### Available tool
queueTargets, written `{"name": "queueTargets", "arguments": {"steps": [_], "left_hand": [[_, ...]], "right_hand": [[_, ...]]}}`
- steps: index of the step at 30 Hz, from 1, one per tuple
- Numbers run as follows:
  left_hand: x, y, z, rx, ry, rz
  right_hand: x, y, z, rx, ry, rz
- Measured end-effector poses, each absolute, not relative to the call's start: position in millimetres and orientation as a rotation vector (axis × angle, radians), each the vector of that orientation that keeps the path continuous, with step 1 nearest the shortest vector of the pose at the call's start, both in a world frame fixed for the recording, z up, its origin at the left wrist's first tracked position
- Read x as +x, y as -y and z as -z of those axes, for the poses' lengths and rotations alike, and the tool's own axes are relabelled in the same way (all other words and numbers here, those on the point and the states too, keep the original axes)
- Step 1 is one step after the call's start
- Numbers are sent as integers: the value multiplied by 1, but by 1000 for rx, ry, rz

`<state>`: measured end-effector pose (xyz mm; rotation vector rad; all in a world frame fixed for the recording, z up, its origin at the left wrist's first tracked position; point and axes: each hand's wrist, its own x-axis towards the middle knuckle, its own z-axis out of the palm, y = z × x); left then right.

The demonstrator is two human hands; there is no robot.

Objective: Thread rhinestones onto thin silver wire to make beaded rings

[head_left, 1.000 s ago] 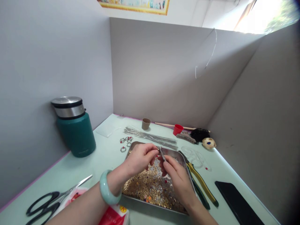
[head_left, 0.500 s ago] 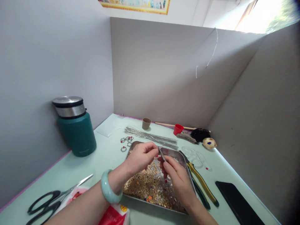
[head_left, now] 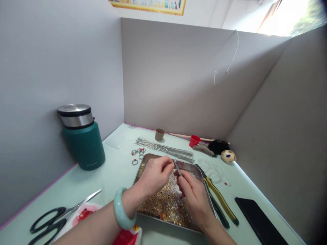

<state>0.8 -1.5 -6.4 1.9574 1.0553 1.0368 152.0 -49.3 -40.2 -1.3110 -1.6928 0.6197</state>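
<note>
My left hand (head_left: 156, 173), with a pale green bangle on its wrist, is closed in a pinch above the far part of a metal tray (head_left: 176, 224). What its fingertips hold is too small to make out. Between the thumb and fingers of my right hand (head_left: 193, 190) is a slim pair of metal tweezers (head_left: 177, 168), its tip reaching up to the left fingertips. Below both hands, the tray is spread with gold and clear beads (head_left: 163, 200), some red and orange. Part of the beads is hidden by my hands.
Left of the tray are small beaded rings (head_left: 138, 152), scissors (head_left: 61, 214) and a green flask (head_left: 84, 146). Behind it lie thin wires (head_left: 166, 149), a brown cup (head_left: 159, 134) and a red cup (head_left: 194, 141). Pliers (head_left: 219, 197) and a black phone-like slab (head_left: 258, 217) lie right.
My left hand and bangle have shifted slightly right and down. My right hand has turned a little, keeping the tweezers by the left fingertips.
</note>
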Motion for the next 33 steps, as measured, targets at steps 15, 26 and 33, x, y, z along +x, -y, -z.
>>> {"name": "queueTargets", "arguments": {"steps": [15, 26, 33], "left_hand": [[-2, 0, 8, 2075, -1122, -1069], [-1, 3, 9, 2268, -1272, -1099], [0, 3, 7, 1998, -1142, -1074]], "right_hand": [[150, 48, 39, -1272, 1654, -683], [149, 50, 41, -1319, 1762, -500], [149, 49, 41, -1286, 1777, -400]]}}
